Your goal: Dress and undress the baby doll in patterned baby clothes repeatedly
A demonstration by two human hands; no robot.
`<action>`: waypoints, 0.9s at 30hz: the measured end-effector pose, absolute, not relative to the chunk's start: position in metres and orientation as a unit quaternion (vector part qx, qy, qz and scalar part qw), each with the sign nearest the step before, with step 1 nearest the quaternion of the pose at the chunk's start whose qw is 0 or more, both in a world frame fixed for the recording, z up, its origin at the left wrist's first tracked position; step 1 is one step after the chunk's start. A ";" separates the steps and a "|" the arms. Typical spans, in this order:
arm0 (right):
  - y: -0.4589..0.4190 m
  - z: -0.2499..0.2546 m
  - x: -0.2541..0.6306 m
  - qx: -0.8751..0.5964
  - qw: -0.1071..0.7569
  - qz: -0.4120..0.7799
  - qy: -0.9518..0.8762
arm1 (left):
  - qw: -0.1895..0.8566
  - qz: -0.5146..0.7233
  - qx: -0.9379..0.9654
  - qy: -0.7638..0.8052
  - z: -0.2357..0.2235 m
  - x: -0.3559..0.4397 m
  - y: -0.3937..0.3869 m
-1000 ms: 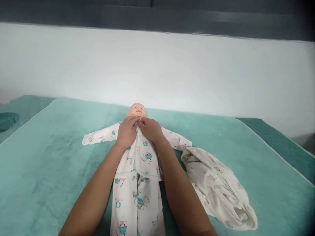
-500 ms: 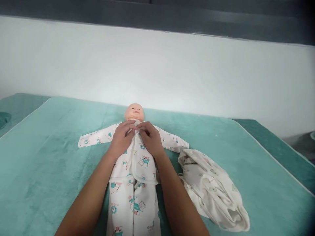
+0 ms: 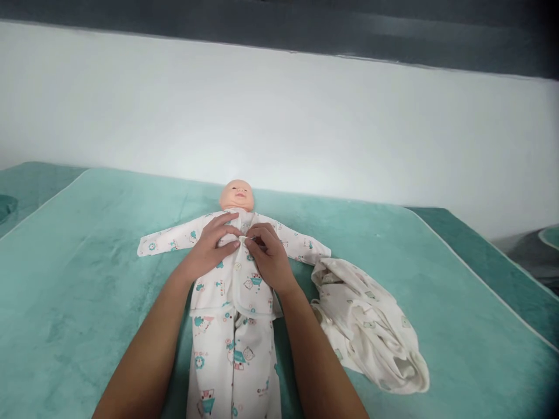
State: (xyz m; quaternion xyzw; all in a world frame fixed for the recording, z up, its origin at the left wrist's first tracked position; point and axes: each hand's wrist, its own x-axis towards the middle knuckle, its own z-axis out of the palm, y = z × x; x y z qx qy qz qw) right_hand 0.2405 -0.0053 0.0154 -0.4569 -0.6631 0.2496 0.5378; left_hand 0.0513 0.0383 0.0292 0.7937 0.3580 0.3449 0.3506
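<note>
A baby doll (image 3: 237,195) lies on its back on a teal mat (image 3: 87,267), dressed in a white printed top (image 3: 227,279) and matching trousers (image 3: 231,366). Its sleeves are spread out to both sides. My left hand (image 3: 212,244) rests on the doll's chest, fingers pressed on the top's left front edge. My right hand (image 3: 268,253) pinches the right front edge at the chest opening. Both hands meet at the middle of the chest, just below the collar.
A crumpled white printed garment (image 3: 371,326) lies on the mat right of the doll, close to my right forearm. A white wall rises behind the mat. Darker green bedding (image 3: 493,244) shows past the mat's right and left edges.
Both hands have slid from the doll's collar down to the upper chest. The view has shifted slightly, with the doll's sleeves and the loose garment a little further left.
</note>
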 end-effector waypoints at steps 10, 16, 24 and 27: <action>-0.006 0.010 0.247 -0.427 0.548 0.351 -0.628 | 0.314 0.384 0.775 0.391 0.029 0.061 0.033; -0.018 0.029 0.252 -0.446 0.478 0.357 -0.667 | 0.376 0.322 0.791 0.359 0.039 0.052 0.028; -0.029 0.043 0.259 -0.442 0.395 0.353 -0.724 | 0.350 0.197 0.870 0.285 0.054 0.036 0.029; -0.031 0.045 0.257 -0.477 0.370 0.379 -0.701 | 0.358 0.187 0.870 0.282 0.055 0.034 0.028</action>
